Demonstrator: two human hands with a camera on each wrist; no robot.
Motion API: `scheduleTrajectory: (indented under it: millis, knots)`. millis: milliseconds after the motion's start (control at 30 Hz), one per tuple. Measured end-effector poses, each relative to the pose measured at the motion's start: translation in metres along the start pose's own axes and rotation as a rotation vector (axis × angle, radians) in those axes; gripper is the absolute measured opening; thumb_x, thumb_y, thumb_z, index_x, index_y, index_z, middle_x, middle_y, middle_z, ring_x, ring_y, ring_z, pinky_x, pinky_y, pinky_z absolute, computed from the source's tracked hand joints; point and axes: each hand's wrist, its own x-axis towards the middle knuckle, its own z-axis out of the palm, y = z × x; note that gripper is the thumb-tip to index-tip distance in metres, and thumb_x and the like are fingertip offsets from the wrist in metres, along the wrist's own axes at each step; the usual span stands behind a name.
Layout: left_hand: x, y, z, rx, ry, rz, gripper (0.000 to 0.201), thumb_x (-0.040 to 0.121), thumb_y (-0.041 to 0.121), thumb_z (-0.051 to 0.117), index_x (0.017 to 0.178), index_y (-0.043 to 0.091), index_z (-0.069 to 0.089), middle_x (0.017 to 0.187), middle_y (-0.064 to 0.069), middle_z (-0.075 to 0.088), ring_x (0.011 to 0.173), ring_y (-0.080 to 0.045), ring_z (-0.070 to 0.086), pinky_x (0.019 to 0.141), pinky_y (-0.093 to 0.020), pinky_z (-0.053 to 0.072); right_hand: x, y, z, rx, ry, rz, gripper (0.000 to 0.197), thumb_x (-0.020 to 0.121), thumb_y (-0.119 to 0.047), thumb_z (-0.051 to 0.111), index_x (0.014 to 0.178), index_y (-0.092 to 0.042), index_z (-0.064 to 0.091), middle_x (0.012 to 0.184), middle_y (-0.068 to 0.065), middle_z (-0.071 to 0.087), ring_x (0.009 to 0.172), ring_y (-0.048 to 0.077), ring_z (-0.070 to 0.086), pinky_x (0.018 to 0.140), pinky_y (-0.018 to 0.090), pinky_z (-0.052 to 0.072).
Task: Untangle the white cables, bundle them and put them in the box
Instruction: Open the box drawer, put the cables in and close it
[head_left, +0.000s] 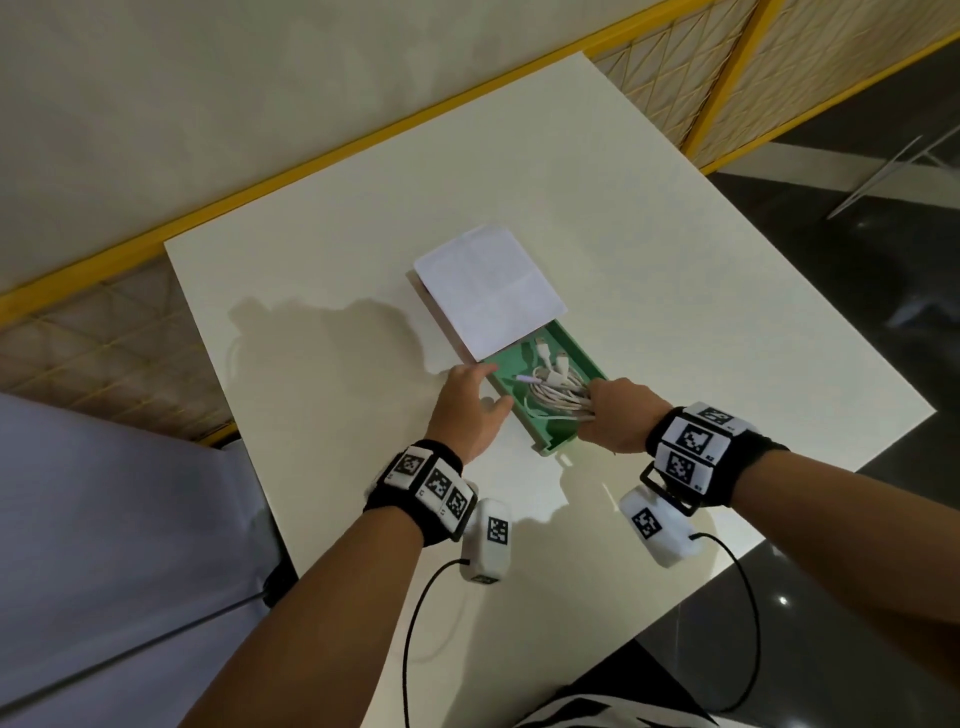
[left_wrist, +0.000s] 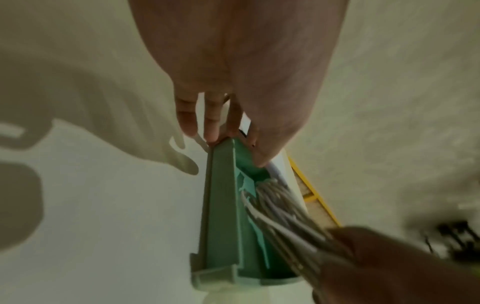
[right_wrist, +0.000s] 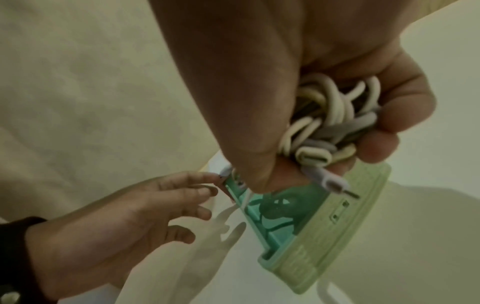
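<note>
Right hand (head_left: 618, 413) gripped cable bundle (head_left: 558, 397) in green box (head_left: 584, 358); left hand (head_left: 470, 410) relaxed against rim. Plug (right_wrist: 335, 184) seen only from right wrist.

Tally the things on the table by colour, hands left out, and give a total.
White: 2, the cable bundle and the sheet of paper.
Green: 1, the box.
Pinkish: 1, the flat thing under the paper, only its edge showing.
Total: 4.
</note>
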Motion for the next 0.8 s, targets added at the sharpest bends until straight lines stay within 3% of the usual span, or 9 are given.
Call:
scheduleTrajectory:
  millis: [67, 167, 267, 367, 467, 600, 700, 800]
  knots:
    - [0.001, 0.001, 0.005, 0.095, -0.031, 0.030, 0.048, 0.089, 0.024, 0.062, 0.134, 0.011, 0.049, 0.138, -0.011, 0.046, 0.121, -0.026, 0.049, 0.103, -0.036, 0.042, 0.006, -0.006, -0.003, -0.036, -0.025, 0.002, 0.024, 0.085, -0.034, 0.055, 0.080, -0.012, 0.046, 0.068, 0.000, 0.046, 0.058, 0.016, 0.045, 0.047, 0.023, 0.033]
    - [-0.002, -0.002, 0.009, 0.132, -0.031, 0.007, 0.048, 0.091, 0.028, 0.059, 0.135, 0.011, 0.049, 0.138, -0.010, 0.052, 0.124, -0.025, 0.050, 0.102, -0.035, 0.042, 0.020, -0.012, -0.005, -0.045, -0.045, 0.004, 0.030, 0.085, -0.030, 0.054, 0.063, -0.015, 0.041, 0.063, 0.000, 0.047, 0.051, 0.013, 0.041, 0.046, 0.022, 0.033]
    - [-0.003, 0.001, 0.011, 0.135, 0.003, 0.001, 0.047, 0.092, 0.035, 0.057, 0.132, 0.012, 0.053, 0.132, -0.010, 0.058, 0.120, -0.025, 0.053, 0.097, -0.034, 0.043, 0.030, -0.019, -0.005, -0.028, -0.009, 0.021, 0.029, 0.084, -0.027, 0.054, 0.062, -0.015, 0.039, 0.061, -0.001, 0.046, 0.053, 0.014, 0.043, 0.046, 0.022, 0.034]
    - [-0.002, 0.005, 0.014, 0.165, 0.070, 0.006, 0.041, 0.091, 0.041, 0.057, 0.120, 0.012, 0.059, 0.119, -0.011, 0.065, 0.105, -0.027, 0.060, 0.084, -0.033, 0.047, 0.035, -0.029, 0.001, -0.060, 0.026, 0.043, 0.017, 0.084, -0.026, 0.054, 0.076, -0.012, 0.048, 0.066, 0.000, 0.048, 0.063, 0.020, 0.053, 0.050, 0.024, 0.039]
    - [-0.002, 0.011, 0.019, 0.294, 0.093, -0.001, 0.037, 0.091, 0.040, 0.057, 0.116, 0.012, 0.059, 0.115, -0.011, 0.066, 0.102, -0.031, 0.061, 0.078, -0.035, 0.046, 0.040, -0.037, 0.007, -0.098, 0.037, 0.058, 0.018, 0.087, -0.024, 0.054, 0.094, -0.008, 0.056, 0.077, 0.003, 0.055, 0.073, 0.024, 0.056, 0.059, 0.028, 0.045]
    - [-0.002, 0.017, 0.021, 0.358, 0.112, -0.018, 0.030, 0.090, 0.037, 0.059, 0.110, 0.014, 0.058, 0.112, -0.009, 0.067, 0.100, -0.030, 0.061, 0.074, -0.032, 0.041, 0.053, -0.042, 0.013, -0.085, 0.063, 0.091, 0.016, 0.088, -0.018, 0.052, 0.098, -0.007, 0.057, 0.099, 0.008, 0.066, 0.079, 0.026, 0.062, 0.063, 0.029, 0.046]
    - [0.000, 0.019, 0.019, 0.375, 0.106, -0.025, 0.030, 0.090, 0.035, 0.060, 0.111, 0.014, 0.059, 0.113, -0.010, 0.067, 0.102, -0.031, 0.061, 0.075, -0.033, 0.043, 0.062, -0.046, 0.018, 0.023, 0.110, 0.164, 0.032, 0.089, -0.019, 0.054, 0.116, -0.003, 0.049, 0.112, 0.013, 0.064, 0.097, 0.031, 0.065, 0.070, 0.034, 0.049]
    - [0.001, 0.020, 0.018, 0.378, 0.096, -0.031, 0.032, 0.090, 0.035, 0.061, 0.113, 0.014, 0.059, 0.115, -0.011, 0.066, 0.105, -0.032, 0.060, 0.080, -0.036, 0.046, 0.070, -0.049, 0.026, 0.013, 0.123, 0.167, 0.060, 0.090, -0.020, 0.055, 0.136, 0.004, 0.024, 0.129, 0.020, 0.053, 0.114, 0.037, 0.056, 0.087, 0.041, 0.047]
